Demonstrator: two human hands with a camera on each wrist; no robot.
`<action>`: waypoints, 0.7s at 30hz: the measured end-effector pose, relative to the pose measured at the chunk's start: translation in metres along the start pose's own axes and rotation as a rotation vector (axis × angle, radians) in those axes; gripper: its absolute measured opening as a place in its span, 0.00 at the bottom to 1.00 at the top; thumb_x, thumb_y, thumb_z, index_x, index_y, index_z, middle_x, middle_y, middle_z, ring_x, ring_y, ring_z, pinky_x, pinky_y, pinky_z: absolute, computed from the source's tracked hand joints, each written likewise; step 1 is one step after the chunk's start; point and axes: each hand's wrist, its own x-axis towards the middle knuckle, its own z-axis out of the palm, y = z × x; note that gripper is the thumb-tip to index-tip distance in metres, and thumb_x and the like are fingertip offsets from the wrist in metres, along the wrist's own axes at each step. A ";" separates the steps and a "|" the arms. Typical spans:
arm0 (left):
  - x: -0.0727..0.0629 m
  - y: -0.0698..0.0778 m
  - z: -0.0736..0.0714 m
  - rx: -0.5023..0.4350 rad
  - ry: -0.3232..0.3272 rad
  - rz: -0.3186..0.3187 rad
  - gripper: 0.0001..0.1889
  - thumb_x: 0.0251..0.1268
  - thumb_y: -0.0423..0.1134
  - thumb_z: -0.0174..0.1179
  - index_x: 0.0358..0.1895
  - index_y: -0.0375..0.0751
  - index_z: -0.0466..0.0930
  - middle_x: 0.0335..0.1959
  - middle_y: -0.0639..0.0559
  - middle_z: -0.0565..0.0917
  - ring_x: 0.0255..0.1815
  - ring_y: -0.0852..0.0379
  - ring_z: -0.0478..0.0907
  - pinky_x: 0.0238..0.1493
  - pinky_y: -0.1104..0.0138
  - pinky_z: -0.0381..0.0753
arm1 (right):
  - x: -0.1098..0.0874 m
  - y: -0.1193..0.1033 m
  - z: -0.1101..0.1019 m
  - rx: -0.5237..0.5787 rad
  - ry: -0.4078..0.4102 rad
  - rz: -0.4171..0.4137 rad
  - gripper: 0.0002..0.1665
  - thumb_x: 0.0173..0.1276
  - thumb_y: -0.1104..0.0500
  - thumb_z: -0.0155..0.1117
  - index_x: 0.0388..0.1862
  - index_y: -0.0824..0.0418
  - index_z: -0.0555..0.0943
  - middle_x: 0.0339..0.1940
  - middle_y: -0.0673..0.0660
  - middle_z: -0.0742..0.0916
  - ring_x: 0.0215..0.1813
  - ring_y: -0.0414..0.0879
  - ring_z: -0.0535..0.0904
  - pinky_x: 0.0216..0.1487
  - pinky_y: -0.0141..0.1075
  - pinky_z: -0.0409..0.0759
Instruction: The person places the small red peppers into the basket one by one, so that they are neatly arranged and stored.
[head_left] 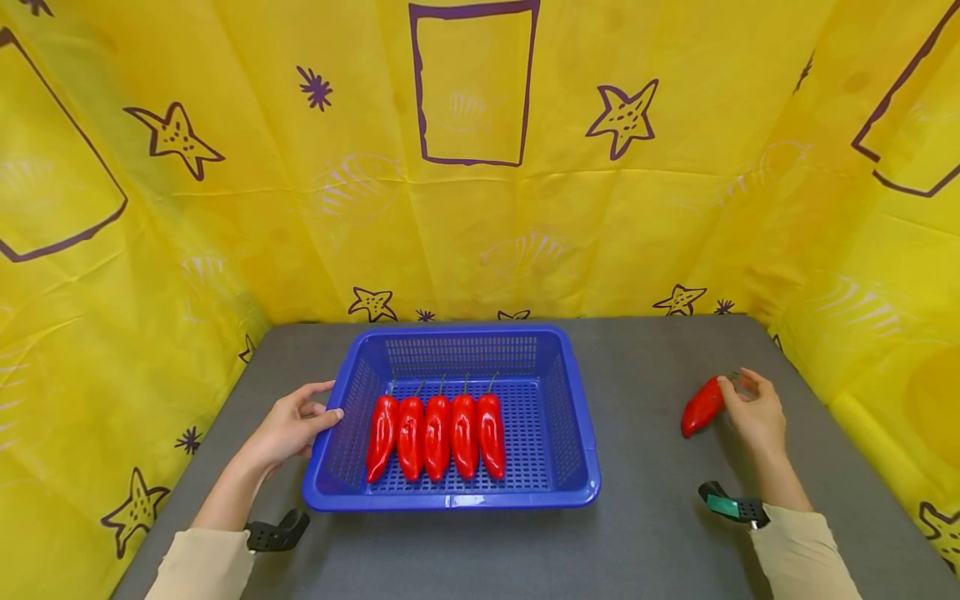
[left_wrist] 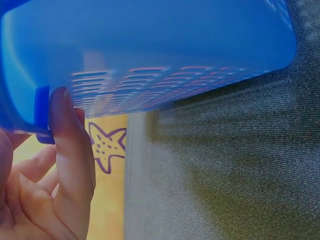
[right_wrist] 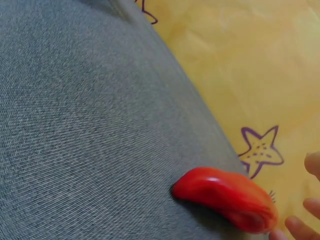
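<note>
A blue plastic basket [head_left: 450, 501] stands on the grey table, its walls and floor slotted. Inside it several glossy red peppers [head_left: 438, 437] lie side by side in a row, their green stems toward the back. My left hand [head_left: 288, 425] grips the basket's left rim, with the thumb at the rim in the left wrist view. Off to the right, a single red pepper [head_left: 703, 407] lies tilted on the table. My right hand [head_left: 757, 417] is at that pepper's stem end. In the right wrist view the fingertips [right_wrist: 299, 229] are spread beside the pepper [right_wrist: 227, 197], not closed round it.
The grey tabletop [head_left: 637, 533] extends between the basket and the lone pepper. A yellow curtain [head_left: 480, 242] with starfish and fish drawings rises along the back and both sides. Black wrist straps [head_left: 277, 532] show below both hands.
</note>
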 end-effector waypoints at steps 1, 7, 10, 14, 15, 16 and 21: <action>0.000 0.000 0.000 -0.001 0.000 0.000 0.36 0.62 0.43 0.59 0.69 0.39 0.53 0.38 0.39 0.79 0.28 0.51 0.81 0.29 0.54 0.83 | 0.000 0.001 0.001 -0.001 0.001 0.010 0.40 0.66 0.40 0.49 0.69 0.62 0.59 0.65 0.67 0.70 0.57 0.58 0.70 0.32 0.21 0.66; 0.000 0.000 0.000 -0.001 -0.001 0.002 0.35 0.62 0.43 0.59 0.69 0.39 0.53 0.38 0.39 0.79 0.27 0.51 0.81 0.29 0.54 0.83 | 0.002 0.008 0.007 0.016 -0.011 0.051 0.42 0.66 0.40 0.48 0.71 0.63 0.56 0.65 0.68 0.69 0.62 0.64 0.65 0.52 0.45 0.68; 0.001 0.000 0.000 -0.001 -0.004 0.003 0.35 0.62 0.43 0.59 0.69 0.39 0.53 0.37 0.39 0.79 0.27 0.51 0.81 0.29 0.54 0.83 | 0.003 0.011 0.009 0.027 -0.026 0.062 0.43 0.66 0.40 0.47 0.71 0.64 0.54 0.66 0.70 0.67 0.64 0.67 0.62 0.59 0.54 0.63; 0.000 0.000 -0.001 0.000 -0.007 0.005 0.36 0.62 0.43 0.59 0.69 0.38 0.53 0.36 0.39 0.79 0.27 0.51 0.81 0.29 0.54 0.83 | 0.005 0.012 0.012 0.012 -0.043 0.071 0.44 0.66 0.40 0.47 0.71 0.66 0.52 0.65 0.72 0.67 0.63 0.68 0.61 0.59 0.56 0.63; 0.000 0.000 -0.001 0.001 -0.007 0.005 0.36 0.62 0.43 0.59 0.69 0.38 0.53 0.36 0.40 0.79 0.27 0.51 0.81 0.29 0.54 0.83 | 0.005 0.012 0.012 0.005 -0.048 0.073 0.44 0.66 0.40 0.47 0.71 0.67 0.52 0.65 0.72 0.67 0.63 0.67 0.62 0.58 0.56 0.64; 0.000 0.001 -0.001 0.002 -0.006 0.005 0.36 0.62 0.43 0.59 0.69 0.38 0.53 0.36 0.40 0.79 0.27 0.51 0.81 0.29 0.54 0.83 | 0.006 0.011 0.013 0.001 -0.052 0.073 0.45 0.66 0.40 0.47 0.71 0.68 0.52 0.65 0.73 0.67 0.62 0.68 0.62 0.58 0.56 0.64; 0.000 0.001 -0.001 0.004 -0.005 0.002 0.35 0.62 0.43 0.59 0.69 0.39 0.53 0.36 0.40 0.79 0.27 0.51 0.81 0.29 0.54 0.83 | 0.006 0.009 0.017 -0.036 -0.059 0.069 0.46 0.65 0.40 0.48 0.70 0.70 0.53 0.61 0.74 0.68 0.58 0.67 0.65 0.55 0.55 0.66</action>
